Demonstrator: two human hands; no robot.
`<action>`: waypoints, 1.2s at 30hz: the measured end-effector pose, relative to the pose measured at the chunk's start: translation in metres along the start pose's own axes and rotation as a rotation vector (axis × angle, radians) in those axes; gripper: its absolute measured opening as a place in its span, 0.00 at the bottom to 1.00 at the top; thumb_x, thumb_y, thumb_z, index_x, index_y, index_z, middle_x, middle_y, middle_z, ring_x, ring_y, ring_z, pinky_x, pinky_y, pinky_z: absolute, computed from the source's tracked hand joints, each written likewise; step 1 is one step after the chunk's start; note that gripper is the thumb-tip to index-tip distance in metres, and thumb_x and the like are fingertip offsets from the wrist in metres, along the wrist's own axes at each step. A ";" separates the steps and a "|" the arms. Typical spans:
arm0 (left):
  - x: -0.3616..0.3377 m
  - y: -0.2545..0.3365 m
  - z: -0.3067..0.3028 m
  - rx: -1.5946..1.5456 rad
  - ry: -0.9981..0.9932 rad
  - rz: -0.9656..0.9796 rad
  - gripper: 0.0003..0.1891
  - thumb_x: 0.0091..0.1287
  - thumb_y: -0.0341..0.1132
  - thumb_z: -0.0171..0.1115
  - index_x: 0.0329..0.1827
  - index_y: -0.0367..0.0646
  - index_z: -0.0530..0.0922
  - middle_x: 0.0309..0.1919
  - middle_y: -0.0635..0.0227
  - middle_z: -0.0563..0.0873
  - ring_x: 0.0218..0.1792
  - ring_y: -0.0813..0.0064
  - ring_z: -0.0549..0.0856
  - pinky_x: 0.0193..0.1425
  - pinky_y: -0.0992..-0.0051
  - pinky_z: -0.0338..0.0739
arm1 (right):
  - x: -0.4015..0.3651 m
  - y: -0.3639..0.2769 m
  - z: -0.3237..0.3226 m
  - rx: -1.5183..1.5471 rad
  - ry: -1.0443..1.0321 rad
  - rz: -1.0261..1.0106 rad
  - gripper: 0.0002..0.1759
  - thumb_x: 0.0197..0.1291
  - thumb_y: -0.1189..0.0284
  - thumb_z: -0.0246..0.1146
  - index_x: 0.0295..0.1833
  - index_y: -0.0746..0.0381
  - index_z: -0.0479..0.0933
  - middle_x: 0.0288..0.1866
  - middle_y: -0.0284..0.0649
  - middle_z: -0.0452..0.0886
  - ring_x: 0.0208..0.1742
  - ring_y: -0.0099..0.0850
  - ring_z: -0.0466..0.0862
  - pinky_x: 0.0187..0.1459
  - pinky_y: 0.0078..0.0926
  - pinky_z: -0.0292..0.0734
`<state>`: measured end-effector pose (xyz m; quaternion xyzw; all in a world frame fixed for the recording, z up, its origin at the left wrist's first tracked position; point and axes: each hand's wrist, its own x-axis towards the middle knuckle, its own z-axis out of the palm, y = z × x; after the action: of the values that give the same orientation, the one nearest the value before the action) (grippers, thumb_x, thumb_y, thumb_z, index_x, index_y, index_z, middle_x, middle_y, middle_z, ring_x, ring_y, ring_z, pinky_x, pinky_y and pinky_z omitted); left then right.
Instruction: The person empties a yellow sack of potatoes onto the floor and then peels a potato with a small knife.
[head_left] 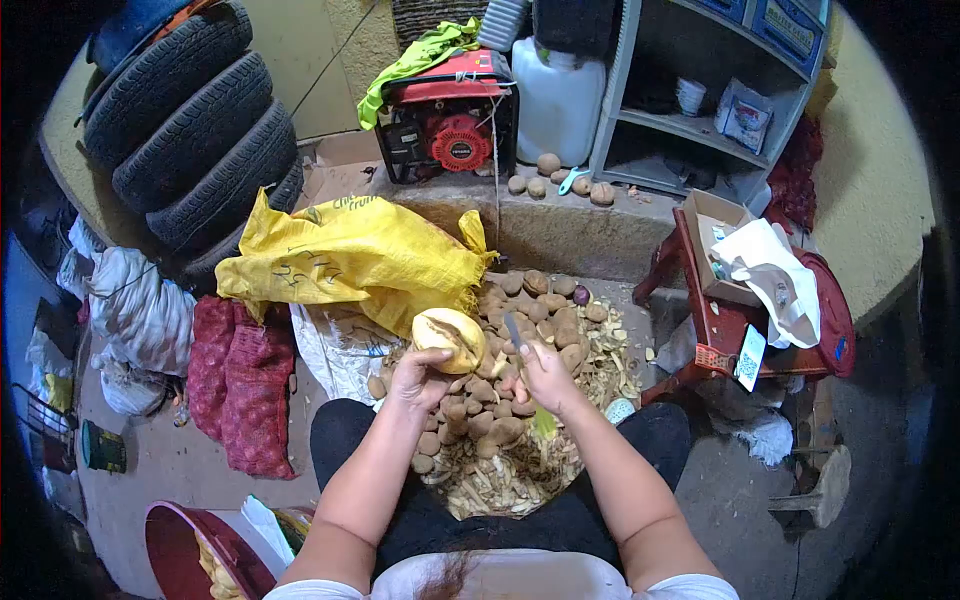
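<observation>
My left hand [421, 380] is wrapped round a large, pale yellow peeled piece [448, 338] with a dark hollow or mark in its face. To its right, my right hand [545, 378] grips a knife [514, 331], its blade pointing up and a little left, apart from the piece. Something light green [544, 422] shows just under that hand. Below both hands lies a heap of unpeeled potatoes [487, 426], with peelings [500, 490] in front and to the right.
A yellow sack [350, 250] lies beyond the potatoes. Red mesh sacks [255, 385] and a maroon tub [165, 545] are at left. A red generator [450, 125] stands on the back ledge. At right, a red chair [690, 300] bears a cardboard box [705, 225].
</observation>
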<state>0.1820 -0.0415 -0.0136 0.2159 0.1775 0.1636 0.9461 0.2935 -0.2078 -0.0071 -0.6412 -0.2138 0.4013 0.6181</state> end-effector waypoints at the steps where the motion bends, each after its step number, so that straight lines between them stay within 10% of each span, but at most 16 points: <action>1: -0.001 0.000 0.001 0.001 -0.001 0.000 0.28 0.46 0.18 0.55 0.56 0.36 0.65 0.50 0.56 0.74 0.53 0.58 0.74 0.61 0.55 0.66 | 0.000 0.001 -0.001 -0.072 0.002 -0.029 0.13 0.68 0.67 0.42 0.45 0.62 0.68 0.20 0.35 0.74 0.16 0.19 0.73 0.19 0.19 0.68; 7: -0.004 -0.003 0.009 0.039 -0.077 0.018 0.30 0.46 0.18 0.58 0.57 0.36 0.65 0.50 0.57 0.75 0.53 0.58 0.74 0.62 0.55 0.65 | -0.013 0.001 0.012 -0.833 0.257 -0.658 0.08 0.61 0.71 0.51 0.33 0.65 0.67 0.18 0.47 0.74 0.17 0.42 0.75 0.20 0.35 0.68; 21: 0.001 -0.017 0.012 0.099 -0.056 0.049 0.28 0.49 0.21 0.61 0.56 0.39 0.66 0.50 0.58 0.75 0.53 0.60 0.75 0.60 0.56 0.67 | -0.006 0.011 0.030 -0.992 0.441 -0.659 0.04 0.55 0.73 0.52 0.32 0.62 0.67 0.20 0.46 0.75 0.20 0.45 0.76 0.22 0.40 0.70; 36: 0.000 -0.011 0.010 0.189 -0.071 0.057 0.27 0.49 0.21 0.62 0.55 0.39 0.67 0.47 0.60 0.77 0.50 0.63 0.77 0.57 0.62 0.72 | 0.003 0.013 0.025 -0.832 0.197 -0.398 0.07 0.58 0.71 0.50 0.33 0.64 0.69 0.22 0.53 0.76 0.26 0.51 0.77 0.29 0.46 0.71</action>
<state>0.1890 -0.0541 -0.0104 0.3148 0.1525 0.1650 0.9222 0.2733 -0.1917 -0.0182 -0.8161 -0.4157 0.0926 0.3907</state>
